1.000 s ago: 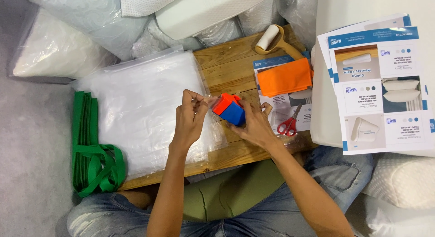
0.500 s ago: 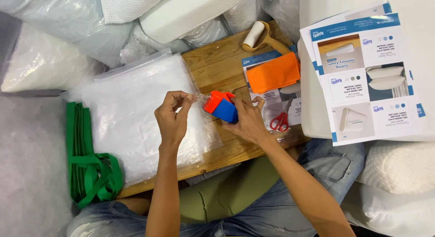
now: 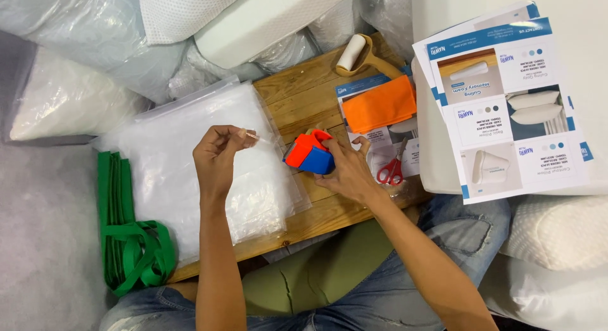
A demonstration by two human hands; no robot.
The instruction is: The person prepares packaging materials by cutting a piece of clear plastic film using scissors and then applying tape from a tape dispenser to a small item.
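Fingers of the left hand (image 3: 218,157) are pressed together at the tips, pinching the loose end of a strip of clear tape (image 3: 269,141) that stretches across to the tape dispenser (image 3: 309,153). That dispenser, orange on top and blue below, sits over the wooden board (image 3: 304,93), and the right hand (image 3: 347,172) wraps around it, fingers curled over its far side and thumb on the near side. Under the left hand, on the left part of the board, lies a stack of clear plastic bags (image 3: 190,172). Just right of the dispenser are red-handled scissors (image 3: 391,169), lying on printed papers, and beyond them, toward the board's far edge, an orange cloth (image 3: 379,104) (folded flat) and a lint roller (image 3: 351,52) with a tan handle. Green straps (image 3: 130,242) lie bundled off the board's left edge. Printed leaflets (image 3: 506,103) with pictures of pillows rest on a white cushion to the right of the board.
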